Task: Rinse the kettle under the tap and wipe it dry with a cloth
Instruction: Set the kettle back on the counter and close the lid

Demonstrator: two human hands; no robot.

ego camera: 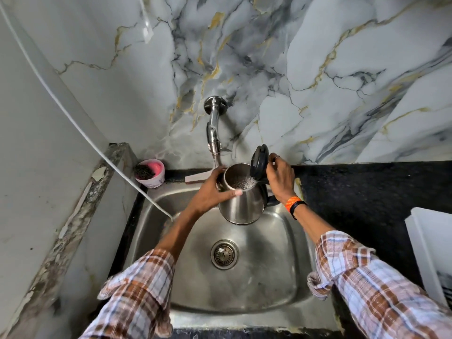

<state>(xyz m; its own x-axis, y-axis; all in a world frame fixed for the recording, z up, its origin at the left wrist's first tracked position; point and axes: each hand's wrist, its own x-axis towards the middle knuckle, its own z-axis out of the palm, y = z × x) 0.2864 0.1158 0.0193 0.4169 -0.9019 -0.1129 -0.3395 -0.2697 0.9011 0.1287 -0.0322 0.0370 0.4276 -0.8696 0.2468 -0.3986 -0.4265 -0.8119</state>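
A steel kettle (242, 204) hangs over the back of the steel sink (244, 285), right below the wall tap (213, 133). Its black lid (259, 162) stands open and upright. Water with bubbles shows inside the kettle. My left hand (212, 192) wraps around the kettle's body at the rim, thumb across the front. My right hand (280, 178) rests on the lid's back and the top of the black handle. No cloth is in view.
A pink-and-white tub (150, 173) holding a dark scrubber stands at the sink's back left corner, with a small block (195, 178) beside it. A white hose (73, 118) runs down into the sink's left side. Black counter (367, 192) lies right, with a white object (430, 253) at its edge.
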